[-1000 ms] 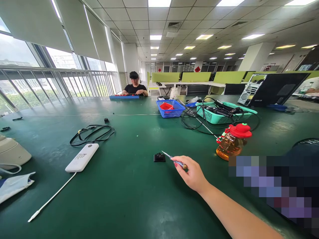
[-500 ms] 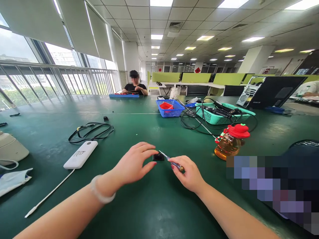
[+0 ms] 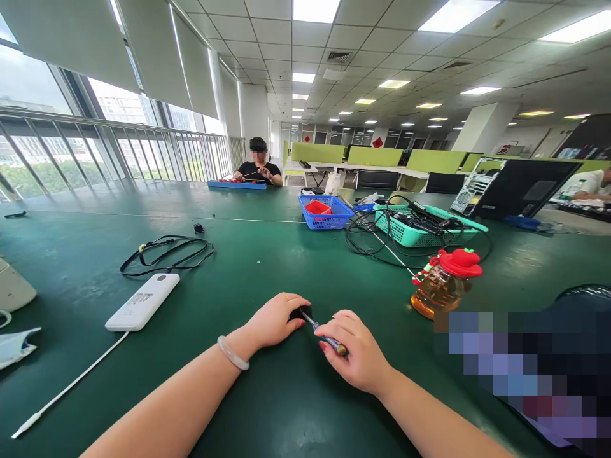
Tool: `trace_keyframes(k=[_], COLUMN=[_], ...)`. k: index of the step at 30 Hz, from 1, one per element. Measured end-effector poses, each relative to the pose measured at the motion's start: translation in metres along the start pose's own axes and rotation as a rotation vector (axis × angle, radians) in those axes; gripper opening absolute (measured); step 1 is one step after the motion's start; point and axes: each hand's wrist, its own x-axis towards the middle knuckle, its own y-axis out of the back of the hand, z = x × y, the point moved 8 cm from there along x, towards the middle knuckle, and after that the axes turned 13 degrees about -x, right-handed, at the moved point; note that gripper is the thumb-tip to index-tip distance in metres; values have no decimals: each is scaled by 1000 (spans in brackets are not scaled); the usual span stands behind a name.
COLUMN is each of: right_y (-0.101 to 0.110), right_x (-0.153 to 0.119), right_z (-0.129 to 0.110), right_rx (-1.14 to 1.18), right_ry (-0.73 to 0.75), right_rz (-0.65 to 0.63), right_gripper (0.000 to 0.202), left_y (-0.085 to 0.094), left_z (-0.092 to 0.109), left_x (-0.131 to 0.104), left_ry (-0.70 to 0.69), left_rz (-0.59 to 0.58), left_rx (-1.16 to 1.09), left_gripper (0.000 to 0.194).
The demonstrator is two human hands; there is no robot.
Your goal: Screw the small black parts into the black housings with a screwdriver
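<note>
A small black object (image 3: 300,312) lies on the green table in front of me, partly covered by fingers. My left hand (image 3: 277,321) grips it from the left, thumb at the near side and fingers over the far side. In my right hand (image 3: 352,350) is a screwdriver (image 3: 329,338) with a bluish handle and a brownish end, held between thumb and fingers. Its metal shaft slants up and left, and the tip reaches the black object; whether it touches a screw is too small to tell.
Left on the green table (image 3: 267,407) are a white power bank (image 3: 143,302) with cable and a black cord (image 3: 167,254). A blue basket (image 3: 329,221), a teal basket (image 3: 410,235) and a red-lidded jar (image 3: 436,289) stand right. A person (image 3: 258,168) sits across.
My left hand has moved right and closed on the black object, where before it hovered beside it with fingers apart. The screwdriver tip still points at the object. The view has shifted slightly.
</note>
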Motion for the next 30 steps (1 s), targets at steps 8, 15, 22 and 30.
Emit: trace_keyframes(k=[8, 15, 22, 30], right_y=[1, 2, 5, 8], right_x=[0, 0, -1, 1], right_z=[-5, -8, -8, -14], right_rx=[-33, -19, -24, -32], right_ry=[35, 60, 58, 101], right_rz=[-21, -40, -4, 22], right_gripper=[17, 17, 16, 14], left_y=[-2, -1, -1, -1], left_z=[-3, -2, -2, -7], left_x=[-1, -1, -2, -1], left_ry=[-4, -17, -35, 0], left_rz=[6, 16, 20, 41], left_rx=[-48, -44, -38, -16], left_gripper=[35, 33, 32, 42])
